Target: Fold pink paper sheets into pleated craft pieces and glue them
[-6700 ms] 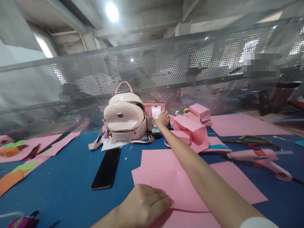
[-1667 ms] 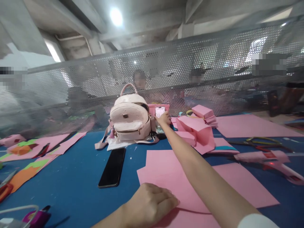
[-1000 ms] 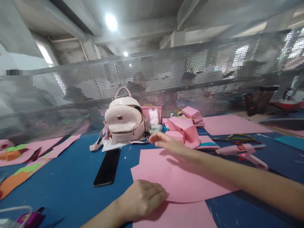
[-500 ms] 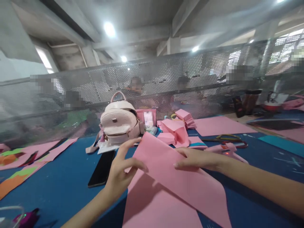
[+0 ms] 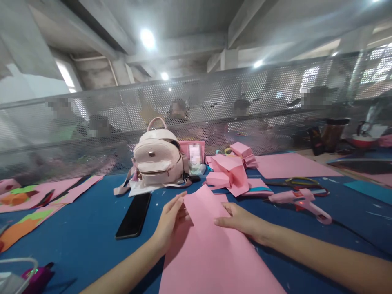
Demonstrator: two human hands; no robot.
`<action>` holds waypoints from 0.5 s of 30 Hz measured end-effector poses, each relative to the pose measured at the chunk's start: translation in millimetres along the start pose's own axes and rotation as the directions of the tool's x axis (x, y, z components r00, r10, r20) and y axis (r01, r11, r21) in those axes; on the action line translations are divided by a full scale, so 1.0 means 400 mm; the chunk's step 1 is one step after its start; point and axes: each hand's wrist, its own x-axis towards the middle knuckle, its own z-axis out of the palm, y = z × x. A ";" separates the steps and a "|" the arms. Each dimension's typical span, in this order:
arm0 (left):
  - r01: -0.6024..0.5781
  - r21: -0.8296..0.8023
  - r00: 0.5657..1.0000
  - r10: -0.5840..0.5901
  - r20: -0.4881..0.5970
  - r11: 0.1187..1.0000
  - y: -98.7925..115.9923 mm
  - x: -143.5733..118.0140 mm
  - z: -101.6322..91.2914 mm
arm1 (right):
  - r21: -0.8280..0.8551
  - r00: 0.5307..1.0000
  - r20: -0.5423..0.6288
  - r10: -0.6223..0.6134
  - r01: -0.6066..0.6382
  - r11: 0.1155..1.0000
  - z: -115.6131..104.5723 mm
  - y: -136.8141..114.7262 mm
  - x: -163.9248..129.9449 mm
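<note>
Large, pink, flat sheet [image 5: 219, 245] has swung round from its slant half a second ago; it now runs more in line with the second pink flat sheet [image 5: 180, 241] beneath; far end raised, near end cut off by frame bottom. Right hand [image 5: 241, 220] grips its right edge, thumb on top, fingers at the rim; left hand [image 5: 171, 218] half-curled against the far left corner, can't tell if it's pinching. Both over the blue flat tabletop [image 5: 82, 241]; black rectangular phone [image 5: 134, 215] lies left of the left hand; cream rounded backpack [image 5: 157, 161] stands beyond; folded pink angular pieces [image 5: 231, 173] sit past the right hand; pink plastic glue gun [image 5: 301, 199], red light lit, lies on its side to the right; yellow-handled scissors [image 5: 301, 181] just behind it.
</note>
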 end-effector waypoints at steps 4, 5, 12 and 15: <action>0.085 -0.078 0.996 -0.082 0.034 0.993 -0.034 -0.013 0.000 | -0.055 0.999 0.002 -0.033 0.033 0.998 0.007 0.005 0.011; 0.096 -0.083 0.995 -0.093 0.037 0.992 -0.040 -0.013 -0.003 | -0.058 0.999 0.011 -0.034 0.034 0.998 0.009 0.006 0.015; 0.144 -0.066 0.989 -0.141 0.040 0.987 -0.058 0.005 -0.028 | 0.003 0.990 -0.041 -0.132 0.132 0.991 -0.004 0.034 0.046; 0.159 -0.045 0.987 -0.158 0.018 0.986 -0.062 0.010 -0.030 | 0.038 0.992 -0.007 -0.130 0.130 0.991 -0.007 0.035 0.046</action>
